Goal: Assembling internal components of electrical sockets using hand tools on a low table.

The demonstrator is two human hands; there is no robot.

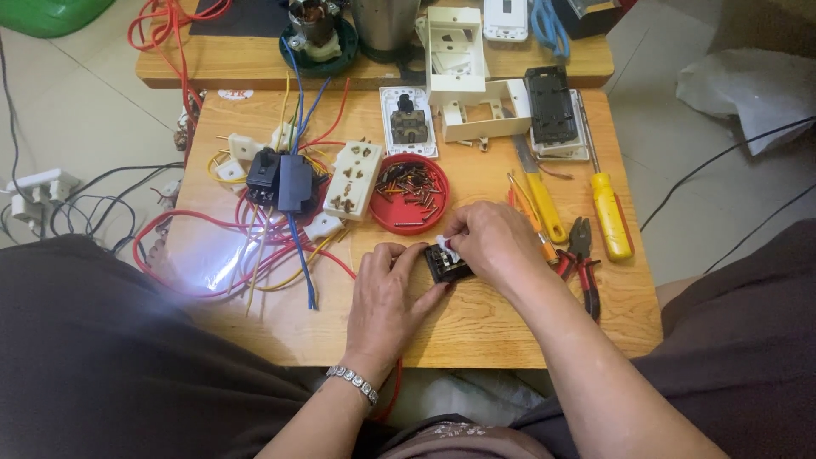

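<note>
On the small wooden table (476, 336), my left hand (387, 293) rests with its fingers against the left side of a small black switch module (444, 265). My right hand (489, 242) covers the module's top and right side, its fingertips pinching a small white piece on it. Both hands hold the module just above the tabletop, near the table's front middle. A silver bracelet (354, 384) circles my left wrist.
A red lid of screws (410, 194) and a white socket strip (353, 178) lie behind my hands. A tangle of coloured wires (272, 246) fills the left. Yellow-handled screwdrivers (610, 212), red pliers (585, 272) and white switch boxes (476, 106) lie right and behind.
</note>
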